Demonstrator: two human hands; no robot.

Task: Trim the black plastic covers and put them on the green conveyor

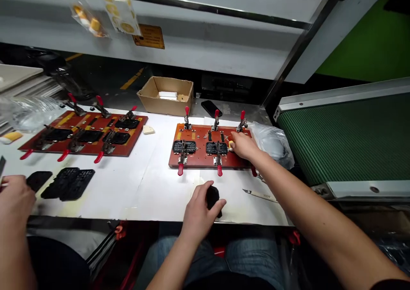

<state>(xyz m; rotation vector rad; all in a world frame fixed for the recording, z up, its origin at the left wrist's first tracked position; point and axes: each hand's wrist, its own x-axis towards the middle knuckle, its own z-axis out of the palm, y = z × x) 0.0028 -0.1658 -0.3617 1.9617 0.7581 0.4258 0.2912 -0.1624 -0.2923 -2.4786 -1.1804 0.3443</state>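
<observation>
Near the table's front edge, my left hand (199, 211) is closed around a black plastic part (212, 197), which it tilts upward. My right hand (244, 145) reaches over the right end of the reddish-brown fixture board (200, 162). Its fingers are pinched on a small yellow-and-white piece (230, 145), mostly hidden by the hand. Two black plastic parts, one at the left (184, 147) and one in the middle (217, 148), sit on this board. Red-handled toggle clamps (217, 159) line its front and back edges.
A co-worker's hand (16, 196) is at far left, beside loose black plates (68, 183). A second clamp board (124, 149) holds several plates. A craft knife (260, 194), cardboard box (166, 104), phone (211, 109), plastic bag (273, 145) and green conveyor belt (349, 132) surround my board.
</observation>
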